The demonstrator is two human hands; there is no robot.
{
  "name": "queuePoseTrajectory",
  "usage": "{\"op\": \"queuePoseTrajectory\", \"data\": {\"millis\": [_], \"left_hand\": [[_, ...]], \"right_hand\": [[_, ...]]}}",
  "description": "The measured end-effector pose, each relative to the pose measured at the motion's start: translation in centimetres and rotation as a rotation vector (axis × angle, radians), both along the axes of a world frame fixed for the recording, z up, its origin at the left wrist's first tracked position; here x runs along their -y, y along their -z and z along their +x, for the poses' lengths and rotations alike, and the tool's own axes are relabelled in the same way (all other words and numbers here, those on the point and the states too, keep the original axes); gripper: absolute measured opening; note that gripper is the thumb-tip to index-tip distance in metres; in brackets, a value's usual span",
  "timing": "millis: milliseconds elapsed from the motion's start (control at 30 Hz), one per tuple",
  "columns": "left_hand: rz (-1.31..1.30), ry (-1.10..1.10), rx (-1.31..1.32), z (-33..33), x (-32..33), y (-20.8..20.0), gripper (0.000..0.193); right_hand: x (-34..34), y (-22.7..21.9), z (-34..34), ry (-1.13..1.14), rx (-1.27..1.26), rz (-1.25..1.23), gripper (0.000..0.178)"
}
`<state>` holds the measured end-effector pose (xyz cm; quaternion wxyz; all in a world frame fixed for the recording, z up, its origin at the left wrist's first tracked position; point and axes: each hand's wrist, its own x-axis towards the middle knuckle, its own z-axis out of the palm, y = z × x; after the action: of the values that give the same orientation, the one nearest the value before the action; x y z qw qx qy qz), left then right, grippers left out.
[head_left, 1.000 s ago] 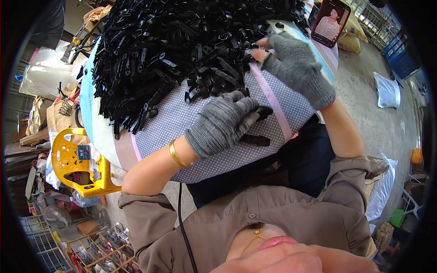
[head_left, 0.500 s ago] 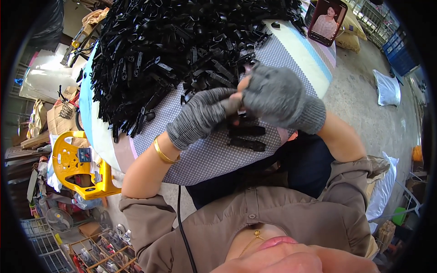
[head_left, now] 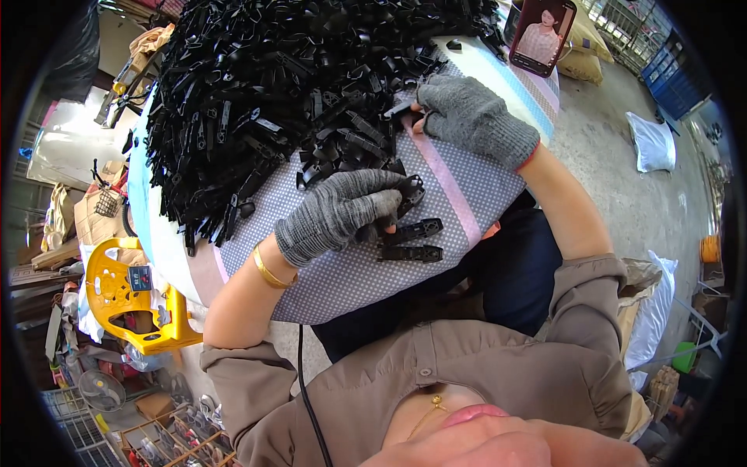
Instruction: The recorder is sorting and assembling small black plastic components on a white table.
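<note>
My left hand [head_left: 342, 212], in a grey fingerless glove, is closed around a black plastic piece [head_left: 411, 191] whose end sticks out past the thumb and fingers. Just below it, two long narrow black pieces [head_left: 411, 254] lie side by side on the dotted tablecloth. My right hand [head_left: 471, 117], gloved likewise, is at the right edge of a large heap of black plastic pieces [head_left: 257, 86]. Its fingertips are closed on the end of another black piece [head_left: 398, 110]. What exactly the pieces are cannot be made out.
The round table's cloth [head_left: 482, 175] has dots and coloured stripes. A phone [head_left: 542, 35] stands upright at the far right of the table. On the floor to the left is a yellow plastic chair [head_left: 128, 292]; a white sack [head_left: 652, 142] lies to the right.
My hands were together over the table's middle. The right has moved away to the heap's edge and taken hold of a piece; the left has lowered slightly, keeping a piece.
</note>
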<state>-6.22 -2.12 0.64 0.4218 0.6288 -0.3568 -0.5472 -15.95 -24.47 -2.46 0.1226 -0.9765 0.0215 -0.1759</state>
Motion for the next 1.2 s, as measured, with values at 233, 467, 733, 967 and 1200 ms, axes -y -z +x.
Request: {"op": "queuePoseTrajectory", "data": {"millis": [233, 467, 733, 967, 1200], "left_hand": [[-0.097, -0.106, 0.008, -0.3, -0.1, 0.7, 0.034], [-0.167, -0.263, 0.085, -0.5, -0.2, 0.4, 0.030], [-0.081, -0.228, 0.080, -0.7, -0.1, 0.3, 0.030], [-0.126, -0.189, 0.162, -1.1, 0.0, 0.8, 0.034], [-0.085, -0.117, 0.160, -0.9, -0.1, 0.3, 0.032]], "right_hand": [[-1.3, -0.3, -0.8, 0.020, 0.113, 0.048, 0.020], [-2.1, -0.6, -1.5, -0.046, 0.111, 0.126, 0.013], [-2.4, -0.2, -1.3, -0.081, 0.133, 0.055, 0.021], [-2.8, -0.9, -1.6, -0.010, -0.045, -0.027, 0.020], [-2.8, -1.9, -3.3, 0.087, -0.172, -0.034, 0.025]]}}
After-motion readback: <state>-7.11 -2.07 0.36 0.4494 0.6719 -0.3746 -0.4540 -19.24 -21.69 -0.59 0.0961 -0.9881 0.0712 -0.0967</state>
